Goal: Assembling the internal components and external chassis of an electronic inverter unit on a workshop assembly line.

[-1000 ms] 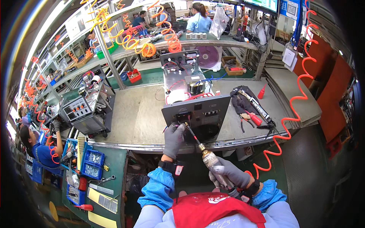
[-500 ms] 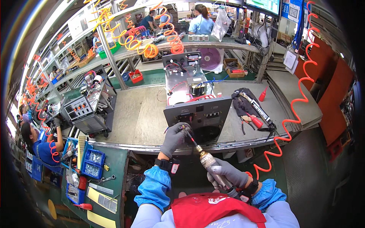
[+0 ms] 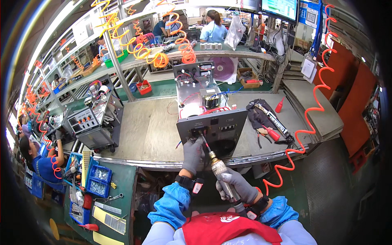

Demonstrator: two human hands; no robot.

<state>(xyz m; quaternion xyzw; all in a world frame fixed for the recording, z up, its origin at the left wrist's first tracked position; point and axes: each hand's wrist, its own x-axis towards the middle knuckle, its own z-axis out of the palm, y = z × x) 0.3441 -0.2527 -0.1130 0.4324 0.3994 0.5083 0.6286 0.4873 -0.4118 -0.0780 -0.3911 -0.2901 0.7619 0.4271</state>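
A pneumatic screwdriver (image 3: 220,168) with a brass-coloured collar lies in my right hand (image 3: 238,185), whose gloved fingers wrap round its body. Its thin bit points up and away, its tip at the dark terminal recess in the grey panel (image 3: 233,127) of an electrical unit. My left hand (image 3: 193,155), also gloved, is against the lower left of that panel beside the bit, fingers drawn together. What they pinch, if anything, is hidden. Behind the panel, the open chassis holds a transformer (image 3: 211,100) and red and blue wires.
Right of the unit lie a dark cloth (image 3: 255,114), pliers (image 3: 264,139) and red bottles (image 3: 279,105). A coiled orange air hose (image 3: 300,151) hangs at the right. Another unit (image 3: 87,122) stands left. Blue screw bins (image 3: 99,179) sit near a co-worker (image 3: 47,163).
My left hand has moved forward and slightly right, up to the panel. The screwdriver's tip has risen to the terminal recess, while my right hand keeps its grip.
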